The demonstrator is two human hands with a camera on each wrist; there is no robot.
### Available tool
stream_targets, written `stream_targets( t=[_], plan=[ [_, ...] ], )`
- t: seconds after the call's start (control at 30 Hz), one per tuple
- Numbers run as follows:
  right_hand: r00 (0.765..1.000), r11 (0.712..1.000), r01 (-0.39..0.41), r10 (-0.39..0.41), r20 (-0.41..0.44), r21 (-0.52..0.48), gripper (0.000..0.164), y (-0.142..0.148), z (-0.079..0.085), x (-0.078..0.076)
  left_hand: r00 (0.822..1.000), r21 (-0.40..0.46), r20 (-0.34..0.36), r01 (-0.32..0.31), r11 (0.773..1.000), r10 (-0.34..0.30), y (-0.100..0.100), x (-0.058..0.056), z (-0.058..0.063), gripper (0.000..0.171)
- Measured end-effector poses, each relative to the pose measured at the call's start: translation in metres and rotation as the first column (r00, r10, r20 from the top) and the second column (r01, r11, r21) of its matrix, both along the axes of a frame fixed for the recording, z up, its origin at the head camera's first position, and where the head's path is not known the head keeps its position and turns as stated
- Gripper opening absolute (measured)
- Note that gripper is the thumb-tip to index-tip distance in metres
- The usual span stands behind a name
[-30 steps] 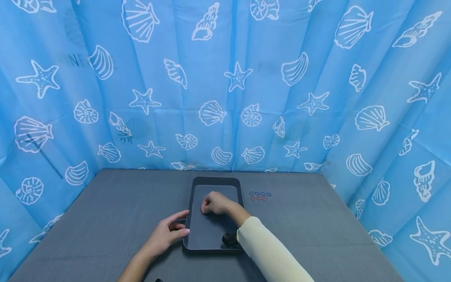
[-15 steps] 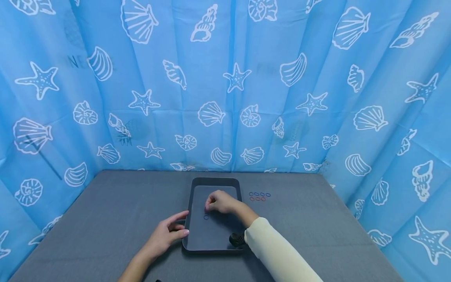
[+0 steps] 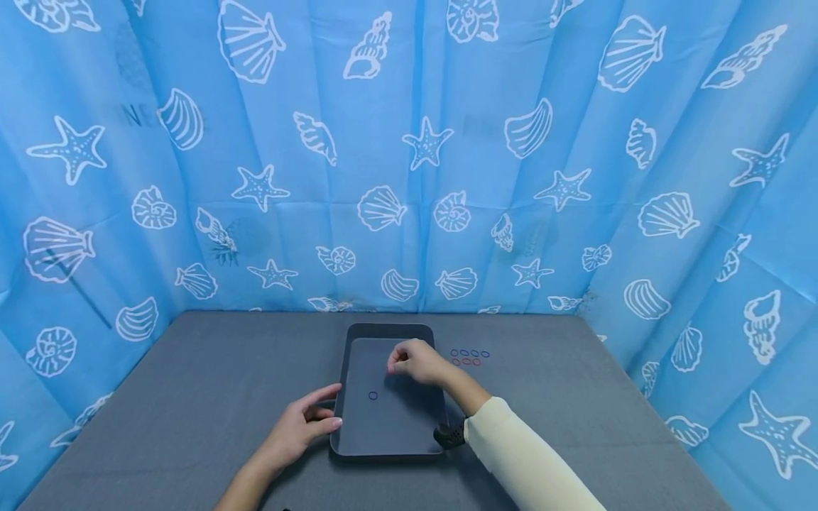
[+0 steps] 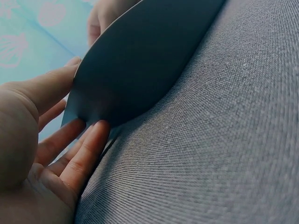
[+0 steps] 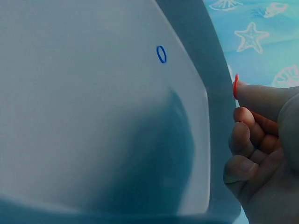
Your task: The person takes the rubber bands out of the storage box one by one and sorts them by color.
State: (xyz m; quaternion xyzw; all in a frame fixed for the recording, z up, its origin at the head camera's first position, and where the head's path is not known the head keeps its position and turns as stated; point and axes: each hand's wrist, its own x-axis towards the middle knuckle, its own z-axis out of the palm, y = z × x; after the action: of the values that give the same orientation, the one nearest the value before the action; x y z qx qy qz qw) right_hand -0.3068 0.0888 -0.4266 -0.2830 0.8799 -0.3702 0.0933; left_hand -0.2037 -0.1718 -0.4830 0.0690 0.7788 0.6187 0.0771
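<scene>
My right hand (image 3: 415,360) is above the upper right part of a shallow dark grey tray (image 3: 409,447). In the right wrist view a small red ring (image 5: 235,88) shows at the thumb tip, pinched by the fingers. On the tray floor lies one small blue ring (image 3: 369,395), left of the middle, apart from the right hand. My left hand (image 3: 297,429) touches the tray's left side. From the left wrist view, its thumb lies at the rim, while extended fingertips rest on the outer wall (image 4: 135,65).
Right of the tray, several blue rings (image 3: 451,353) form a row on the grey cloth-covered table (image 3: 562,404), with red rings (image 3: 463,362) in a row just in front. A blue shell-print curtain (image 3: 409,156) closes off the back and sides. A black device (image 3: 449,435) sits at my right wrist.
My right hand has moved right and slightly away across the tray, leaving the blue ring on the tray floor in plain sight. The left hand stays at the tray's side.
</scene>
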Motion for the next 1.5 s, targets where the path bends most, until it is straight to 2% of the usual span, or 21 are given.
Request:
stream_targets(
  t=[0.27, 0.63, 0.93, 1.17, 1.5],
  plan=[
    [0.997, 0.996, 0.070, -0.071, -0.036, -0.046, 0.012, 0.020, 0.005, 0.004, 1.000, -0.016, 0.010, -0.013, 1.000, 0.013, 0.002, 0.000, 0.000, 0.061],
    [0.982, 0.980, 0.180, -0.184, -0.035, -0.085, 0.011, 0.048, -0.002, 0.004, 1.000, 0.001, 0.006, 0.001, 1.000, -0.001, 0.000, 0.000, 0.000, 0.061],
    [0.974, 0.967, 0.215, -0.222, -0.040, -0.135, 0.009, 0.065, -0.011, 0.009, 1.000, -0.006, 0.003, 0.002, 1.000, -0.002, 0.000, 0.001, 0.000, 0.061],
    [0.961, 0.955, 0.269, -0.276, -0.035, -0.128, 0.011, 0.077, -0.020, 0.013, 1.000, -0.004, -0.002, 0.005, 1.000, -0.005, 0.001, 0.001, 0.000, 0.060],
    [0.954, 0.947, 0.287, -0.297, -0.050, -0.141, 0.008, 0.096, -0.027, 0.015, 1.000, 0.010, -0.001, 0.007, 1.000, -0.007, -0.001, 0.000, -0.003, 0.060]
  ],
)
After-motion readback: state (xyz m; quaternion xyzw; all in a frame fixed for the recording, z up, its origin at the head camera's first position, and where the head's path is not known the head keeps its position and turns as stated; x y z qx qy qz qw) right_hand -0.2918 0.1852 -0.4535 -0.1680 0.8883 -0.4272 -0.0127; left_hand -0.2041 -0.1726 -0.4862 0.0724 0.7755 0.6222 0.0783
